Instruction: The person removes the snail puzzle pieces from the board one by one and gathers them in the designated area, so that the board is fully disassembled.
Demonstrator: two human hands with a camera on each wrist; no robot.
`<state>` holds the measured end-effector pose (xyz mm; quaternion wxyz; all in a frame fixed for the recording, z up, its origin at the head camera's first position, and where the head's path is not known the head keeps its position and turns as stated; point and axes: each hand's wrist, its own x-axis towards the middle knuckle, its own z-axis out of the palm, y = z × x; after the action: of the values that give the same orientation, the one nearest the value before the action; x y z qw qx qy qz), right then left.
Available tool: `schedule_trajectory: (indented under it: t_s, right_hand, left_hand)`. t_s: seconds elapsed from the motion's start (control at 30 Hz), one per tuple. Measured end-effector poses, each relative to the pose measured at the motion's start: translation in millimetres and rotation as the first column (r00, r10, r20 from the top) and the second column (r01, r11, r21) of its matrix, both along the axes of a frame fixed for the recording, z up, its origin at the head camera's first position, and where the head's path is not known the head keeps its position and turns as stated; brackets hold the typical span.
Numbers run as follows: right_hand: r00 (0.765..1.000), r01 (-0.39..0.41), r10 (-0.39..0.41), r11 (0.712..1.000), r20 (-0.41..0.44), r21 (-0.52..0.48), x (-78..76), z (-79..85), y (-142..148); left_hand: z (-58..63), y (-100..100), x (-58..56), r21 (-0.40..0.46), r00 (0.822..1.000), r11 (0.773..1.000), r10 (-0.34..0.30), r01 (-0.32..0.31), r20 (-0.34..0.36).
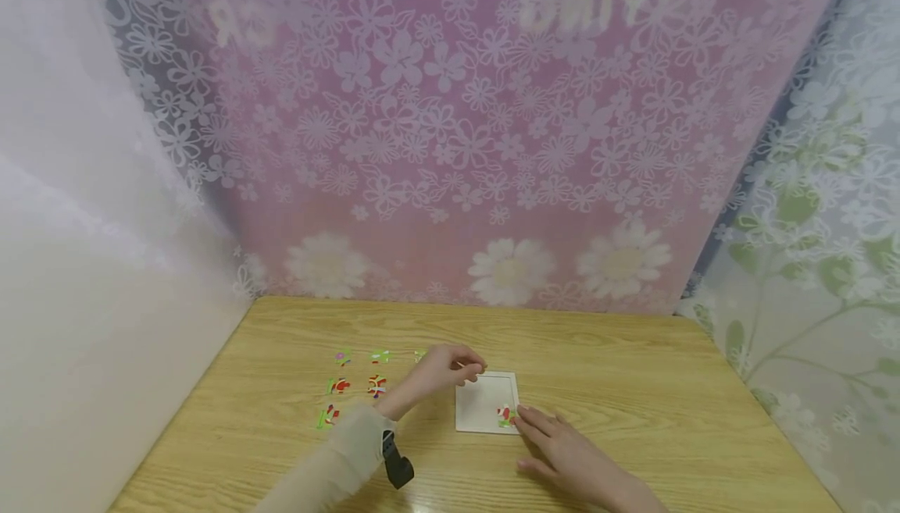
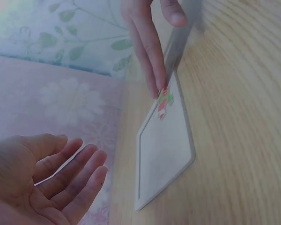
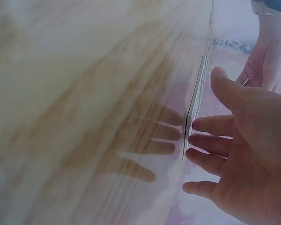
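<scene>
A white square puzzle tray [image 1: 478, 407] lies flat on the wooden table. One jigsaw piece [image 1: 505, 415], red, white and green, sits in its near right corner. My left hand [image 1: 441, 370] hovers by the tray's far left corner, fingers loosely bent; the left wrist view shows nothing in the palm [image 2: 14, 173]. With fingers extended, my right hand [image 1: 573, 454] reaches to the tray's right edge, its fingertips [image 2: 160, 84] right at the piece in the corner. Seen from the right wrist, the right hand [image 3: 253, 154] has its fingers spread at the tray's edge [image 3: 194, 108].
Several loose jigsaw pieces lie in rows left of the tray, among them a purple and green one [image 1: 342, 358] and a red one [image 1: 340, 386]. A black strap [image 1: 398, 462] hangs from the left wrist. Flowered curtains [image 1: 464, 146] border the table.
</scene>
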<state>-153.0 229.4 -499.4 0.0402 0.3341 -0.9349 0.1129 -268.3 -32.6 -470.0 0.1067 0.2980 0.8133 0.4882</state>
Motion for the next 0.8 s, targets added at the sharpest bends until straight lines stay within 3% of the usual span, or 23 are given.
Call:
schedule_trajectory:
  t_s: [0.3, 0.47, 0.8]
  right_hand:
    - [1.0, 0.019, -0.019, 1.0, 0.006, 0.012, 3.5, 0.1, 1]
    - [1.0, 0.023, -0.024, 1.0, 0.018, 0.022, 3.0, -0.5, 1]
    - [0.999, 0.029, -0.03, 0.999, 0.024, 0.046, 1.8, -2.0, 0]
  left_hand:
    - [-12.6, 24, 7.5, -0.063, 1.0, 0.998, -0.019, 0.02, 0.007]
    - [-19.5, 33, 10.8, -0.142, 0.999, 0.989, -0.034, 0.031, -0.022]
    - [-26.5, 41, 9.6, -0.189, 0.998, 0.98, -0.056, 0.055, -0.001]
